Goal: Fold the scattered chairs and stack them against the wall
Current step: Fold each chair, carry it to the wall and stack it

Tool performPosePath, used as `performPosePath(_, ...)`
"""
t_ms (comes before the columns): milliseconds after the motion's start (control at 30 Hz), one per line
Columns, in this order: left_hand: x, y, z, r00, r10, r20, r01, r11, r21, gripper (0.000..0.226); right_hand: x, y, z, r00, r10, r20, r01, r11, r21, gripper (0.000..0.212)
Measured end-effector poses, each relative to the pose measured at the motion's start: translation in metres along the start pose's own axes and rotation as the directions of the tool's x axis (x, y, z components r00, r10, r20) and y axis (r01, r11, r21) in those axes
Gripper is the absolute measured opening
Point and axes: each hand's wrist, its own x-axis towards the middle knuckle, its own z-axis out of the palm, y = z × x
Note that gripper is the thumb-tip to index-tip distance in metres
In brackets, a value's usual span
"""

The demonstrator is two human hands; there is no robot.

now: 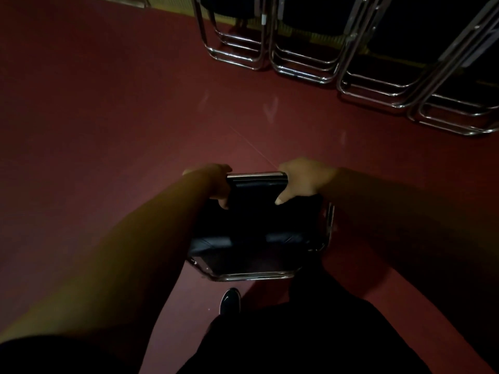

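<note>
I have the chair (256, 211) gripped at the top of its backrest, one hand at each end of the chrome top bar (256, 174). The left hand (217, 184) is wrapped round the left corner, fingers curled over the far side and thumb tucked on the near face. The right hand (303, 179) is clamped on the right corner the same way, with the thumb pressed flat against the black pad. Neither hand is free.

The chair is well short of the row of folded chairs (305, 63), with bare red floor (108, 117) between the two. In this dim light I cannot tell whether the seat is fully folded shut or whether its base rail is touching the floor.

What matters for the next move is that the row lies beyond my fingers and off to the right, so the right hand is the nearer one. The top bar runs left to right between my hands, while the row slants away to the right. I judge the chair needs carrying forward and swinging rightward to lie flat against the stack. My shoe (230, 300) is on the chair's side away from the row
</note>
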Motion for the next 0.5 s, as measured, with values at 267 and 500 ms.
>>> performPosePath(267, 0.016, 0.122, -0.14, 0.973, 0.014, -0.231, 0.003, 0.997, 0.073, 0.077, 0.011, 0.11, -0.132, 0.989, -0.007, -0.146, 0.013, 0.999, 0.036, 0.065)
performPosePath(500, 0.041, 0.194, -0.235, 0.903, 0.127, -0.411, -0.073, 0.987, 0.146, 0.063, 0.013, 0.175, -0.22, 0.942, 0.076, -0.328, -0.073, 0.997, 0.021, 0.078)
